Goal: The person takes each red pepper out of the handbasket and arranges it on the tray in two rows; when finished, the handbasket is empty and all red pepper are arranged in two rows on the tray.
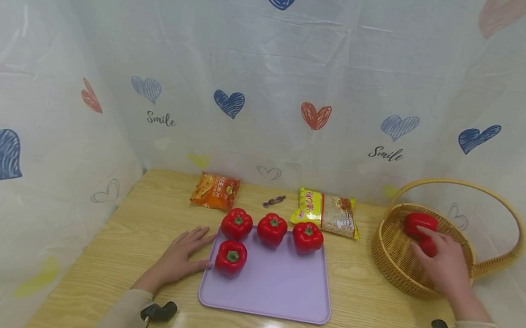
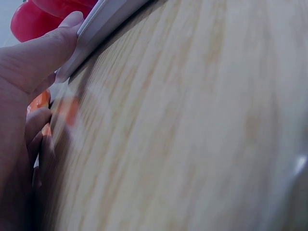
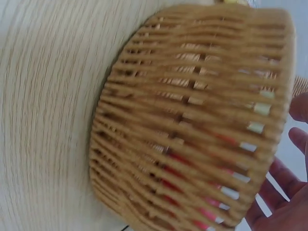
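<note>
Four-lobed red bell peppers with green stems lie on a lilac tray (image 1: 275, 286): a row along its far edge, such as the right-hand bell pepper (image 1: 307, 237), and one bell pepper (image 1: 231, 258) nearer at the left. My left hand (image 1: 180, 258) rests at the tray's left edge, fingers spread and thumb (image 2: 57, 43) touching the rim. Over the wicker basket (image 1: 389, 258), my right hand (image 1: 446, 263) reaches in with relaxed fingers. Beneath and beside its fingers is red, a bell pepper (image 1: 420, 224) and a second red patch. Through the weave (image 3: 192, 106), red shows low inside; no grip is visible.
Behind the tray lie an orange snack bag (image 1: 216, 191), a small wrapped candy (image 1: 274, 201) and a yellow-and-clear food packet (image 1: 327, 212). The basket's tall handle (image 1: 502, 203) arches up at the right. A heart-printed curtain (image 1: 271, 80) encloses the wooden table (image 1: 127, 240).
</note>
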